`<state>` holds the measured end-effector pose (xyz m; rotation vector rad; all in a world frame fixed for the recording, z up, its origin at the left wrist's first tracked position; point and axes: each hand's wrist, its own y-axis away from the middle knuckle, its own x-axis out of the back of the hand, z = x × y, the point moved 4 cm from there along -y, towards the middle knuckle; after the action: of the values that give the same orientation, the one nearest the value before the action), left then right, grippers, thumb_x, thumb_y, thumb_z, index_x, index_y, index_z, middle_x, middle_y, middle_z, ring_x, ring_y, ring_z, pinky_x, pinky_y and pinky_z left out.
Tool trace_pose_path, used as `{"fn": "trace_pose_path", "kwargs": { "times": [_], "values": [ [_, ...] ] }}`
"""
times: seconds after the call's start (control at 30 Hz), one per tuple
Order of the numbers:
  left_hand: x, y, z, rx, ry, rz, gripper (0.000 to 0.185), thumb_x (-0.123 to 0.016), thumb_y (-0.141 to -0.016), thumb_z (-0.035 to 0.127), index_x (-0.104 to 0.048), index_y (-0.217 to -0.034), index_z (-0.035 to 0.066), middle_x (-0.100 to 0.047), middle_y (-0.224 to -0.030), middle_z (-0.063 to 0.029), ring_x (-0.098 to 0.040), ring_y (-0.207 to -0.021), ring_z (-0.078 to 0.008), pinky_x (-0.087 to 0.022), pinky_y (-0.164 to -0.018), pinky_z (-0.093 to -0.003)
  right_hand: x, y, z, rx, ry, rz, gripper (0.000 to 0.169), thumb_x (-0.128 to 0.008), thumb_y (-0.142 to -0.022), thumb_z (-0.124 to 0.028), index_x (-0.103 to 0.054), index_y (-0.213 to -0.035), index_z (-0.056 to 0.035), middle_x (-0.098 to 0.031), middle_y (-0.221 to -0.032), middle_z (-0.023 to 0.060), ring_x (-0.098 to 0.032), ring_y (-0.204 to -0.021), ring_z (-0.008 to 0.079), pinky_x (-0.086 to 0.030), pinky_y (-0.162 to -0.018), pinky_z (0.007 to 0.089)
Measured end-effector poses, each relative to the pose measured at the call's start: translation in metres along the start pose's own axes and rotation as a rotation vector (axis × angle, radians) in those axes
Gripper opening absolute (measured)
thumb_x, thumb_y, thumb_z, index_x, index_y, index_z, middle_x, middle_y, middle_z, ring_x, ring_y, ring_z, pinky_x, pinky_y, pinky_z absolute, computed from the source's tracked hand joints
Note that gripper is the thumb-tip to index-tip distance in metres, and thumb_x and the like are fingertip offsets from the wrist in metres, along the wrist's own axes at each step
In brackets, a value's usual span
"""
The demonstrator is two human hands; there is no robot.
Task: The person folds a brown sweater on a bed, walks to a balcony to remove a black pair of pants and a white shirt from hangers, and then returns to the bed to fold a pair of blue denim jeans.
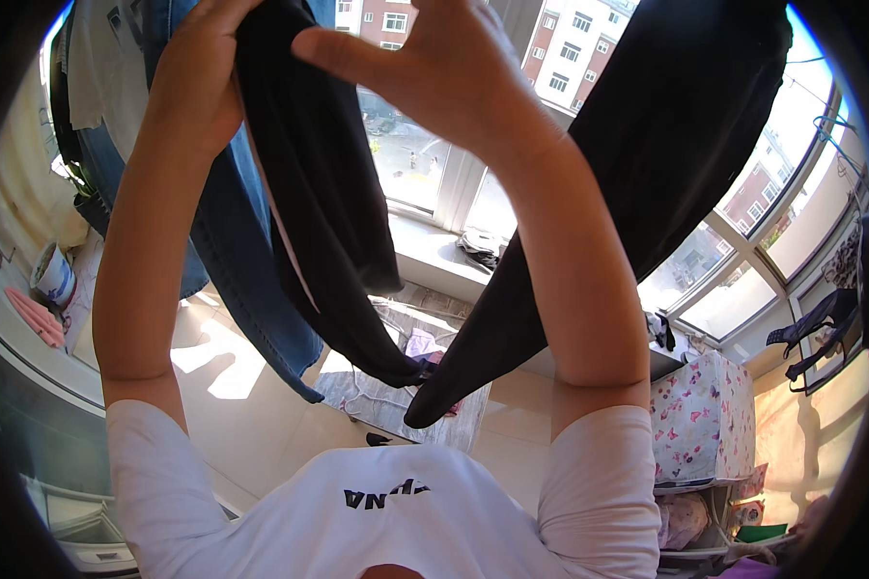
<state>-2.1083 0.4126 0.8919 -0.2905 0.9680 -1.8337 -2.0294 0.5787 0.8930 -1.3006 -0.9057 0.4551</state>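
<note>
Both my arms are raised in front of the windows. My left hand (210,51), at the top left, is beside the upper part of a black garment (297,145) with a thin pale stripe; its fingers are cut off by the picture's top edge. To its right is my right hand (434,72), thumb spread towards the black cloth, its other fingers partly out of the picture. Another long black garment or garment part (666,130) hangs behind my right forearm and narrows down to the middle. Blue jeans (239,239) hang behind my left forearm.
A grey low table (434,427) with hangers and small cloths stands below. Dark items lie on the windowsill (427,253). A butterfly-patterned cover (695,427) is at the right, a flowerpot (54,275) at the left. More clothes hang at the upper left.
</note>
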Motion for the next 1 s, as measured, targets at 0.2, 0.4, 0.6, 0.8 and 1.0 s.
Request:
{"fn": "trace_pose_path", "kwargs": {
  "times": [0.2, 0.4, 0.6, 0.8, 1.0],
  "values": [
    [-0.048, 0.047, 0.005, -0.058, -0.327, -0.178, 0.039, -0.04, -0.094, 0.033, -0.046, -0.124, 0.01, -0.059, -0.105, -0.0093, -0.063, -0.089, -0.0171, -0.054, -0.077, -0.0278, -0.031, 0.077, -0.002, -0.41, -0.957, -0.222, 0.115, -0.08, -0.056, -0.052, -0.013, -0.139, -0.0087, -0.036, -0.127, 0.0216, -0.032, -0.125, 0.0376, -0.031, -0.103, 0.0414],
    [-0.072, 0.079, 0.01, 0.153, -0.343, -0.29, 0.051, -0.045, -0.087, 0.049, -0.041, -0.116, 0.007, -0.058, -0.096, -0.0106, -0.064, -0.076, -0.02, -0.057, -0.065, -0.0298, -0.033, 0.11, -0.008, -0.615, -1.352, -0.269, 0.102, -0.05, -0.064, -0.081, -0.035, -0.129, -0.0052, -0.053, -0.102, 0.0172, -0.051, -0.106, 0.0321, -0.042, -0.087, 0.0374],
    [-0.056, 0.115, 0.009, -0.126, -0.663, -0.297, 0.058, -0.052, -0.085, 0.048, -0.036, -0.122, 0.007, -0.056, -0.108, -0.0141, -0.063, -0.086, -0.0248, -0.057, -0.067, -0.0319, -0.004, 0.155, -0.007, -0.736, -1.438, -0.439, 0.071, -0.07, -0.067, -0.06, -0.055, -0.104, -0.002, -0.054, -0.088, 0.0045, -0.053, -0.089, 0.0151, -0.041, -0.077, 0.0253],
    [-0.046, 0.131, 0.019, -0.883, -1.315, -0.385, 0.068, -0.061, -0.081, 0.048, -0.031, -0.128, 0.009, -0.052, -0.121, -0.017, -0.061, -0.099, -0.0309, -0.056, -0.072, -0.0352, 0.024, 0.188, -0.007, -0.786, -1.175, -0.297, 0.033, -0.058, -0.088, -0.036, -0.055, -0.099, -0.0052, -0.054, -0.08, 0.0035, -0.051, -0.071, 0.0124, -0.041, -0.063, 0.0262],
    [-0.05, 0.122, -0.003, -0.109, -0.876, -0.493, 0.075, -0.049, -0.079, 0.063, -0.033, -0.131, 0.011, -0.048, -0.123, -0.0135, -0.053, -0.11, -0.0261, -0.051, -0.084, -0.0378, 0.075, 0.155, -0.02, -0.602, -0.864, 0.028, 0.026, -0.057, -0.089, -0.024, -0.051, -0.099, -0.0002, -0.048, -0.072, 0.0047, -0.045, -0.062, 0.0111, -0.037, -0.055, 0.0247]
  ]
}}
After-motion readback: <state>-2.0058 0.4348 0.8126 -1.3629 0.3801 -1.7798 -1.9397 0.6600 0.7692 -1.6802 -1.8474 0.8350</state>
